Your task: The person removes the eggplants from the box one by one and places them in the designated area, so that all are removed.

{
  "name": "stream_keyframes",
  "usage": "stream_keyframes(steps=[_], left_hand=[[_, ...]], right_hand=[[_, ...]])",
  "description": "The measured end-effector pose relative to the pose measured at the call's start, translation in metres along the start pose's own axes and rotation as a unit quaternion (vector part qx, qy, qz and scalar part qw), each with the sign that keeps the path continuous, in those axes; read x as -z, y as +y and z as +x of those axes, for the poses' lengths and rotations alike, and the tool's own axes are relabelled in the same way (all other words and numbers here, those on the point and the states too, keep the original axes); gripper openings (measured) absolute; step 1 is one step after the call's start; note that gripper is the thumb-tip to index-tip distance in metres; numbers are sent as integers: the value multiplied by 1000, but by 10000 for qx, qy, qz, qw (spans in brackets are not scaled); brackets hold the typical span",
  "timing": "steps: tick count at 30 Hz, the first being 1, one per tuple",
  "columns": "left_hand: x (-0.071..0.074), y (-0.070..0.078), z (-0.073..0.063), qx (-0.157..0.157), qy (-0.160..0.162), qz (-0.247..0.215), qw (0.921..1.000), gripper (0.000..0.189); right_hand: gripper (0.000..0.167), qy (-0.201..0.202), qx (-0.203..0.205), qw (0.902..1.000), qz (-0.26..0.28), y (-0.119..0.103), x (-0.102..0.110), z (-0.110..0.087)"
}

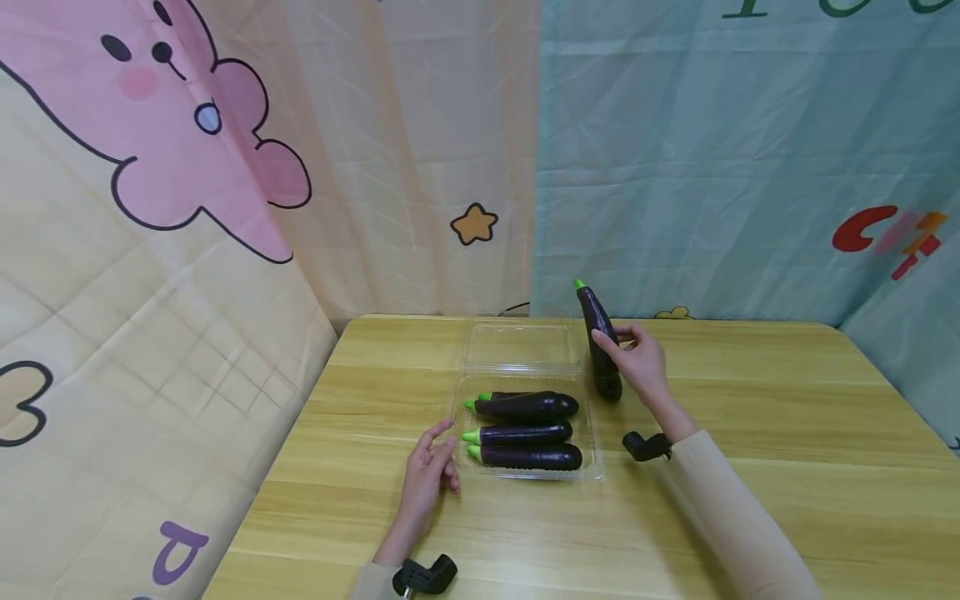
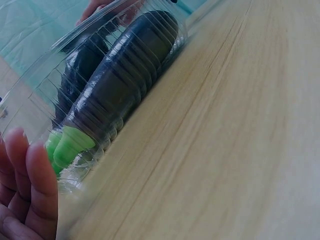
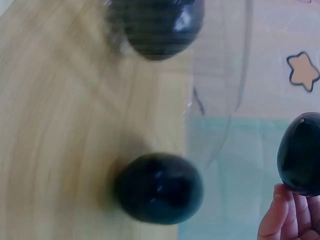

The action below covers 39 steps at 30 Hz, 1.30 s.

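Observation:
In the head view my right hand point(image 1: 639, 360) grips a dark purple eggplant point(image 1: 597, 321) between thumb and fingers, its green stem pointing up and away. This is right of a clear plastic clamshell box point(image 1: 592, 454) whose lid point(image 1: 521, 343) lies open toward the back. Inside the box, several eggplants point(image 1: 531, 457) lie side by side, green stems to the left. My left hand point(image 1: 429, 468) is at the box's left side, fingers loosely bent and holding nothing; contact with the rim is unclear. In the right wrist view, another rounded dark end point(image 3: 159, 189) appears low over the table, blurred.
A light wooden table point(image 1: 750, 400) carries everything, its back edge close to the hanging printed curtains point(image 1: 712, 167). Another curtain point(image 1: 187, 333) hangs along the left. Black wrist mounts point(image 1: 423, 575) sit on both forearms.

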<state>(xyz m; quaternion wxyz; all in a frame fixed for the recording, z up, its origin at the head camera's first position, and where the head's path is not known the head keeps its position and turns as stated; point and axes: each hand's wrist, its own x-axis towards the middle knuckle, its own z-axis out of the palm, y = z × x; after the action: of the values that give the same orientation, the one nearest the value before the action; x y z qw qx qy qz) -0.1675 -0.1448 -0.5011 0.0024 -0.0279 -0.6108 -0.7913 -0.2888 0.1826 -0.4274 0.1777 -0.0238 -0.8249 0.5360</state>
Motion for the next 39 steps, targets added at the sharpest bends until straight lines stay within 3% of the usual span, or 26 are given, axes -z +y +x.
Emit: stream_keyframes(steps=[14,24,39], left_hand=[[0,0,1,-35,-6,16,10000,47],[-1,1,0,2,20,-7,10000,47],[-1,0,0,-106,-1,78,9999,47]], right_hand=[[60,353,-681,9963,-398,30,15,8],[67,-37,-1107,9888,-1003,48,27,10],[68,-754,-985,9708,-2055,58,35,9]])
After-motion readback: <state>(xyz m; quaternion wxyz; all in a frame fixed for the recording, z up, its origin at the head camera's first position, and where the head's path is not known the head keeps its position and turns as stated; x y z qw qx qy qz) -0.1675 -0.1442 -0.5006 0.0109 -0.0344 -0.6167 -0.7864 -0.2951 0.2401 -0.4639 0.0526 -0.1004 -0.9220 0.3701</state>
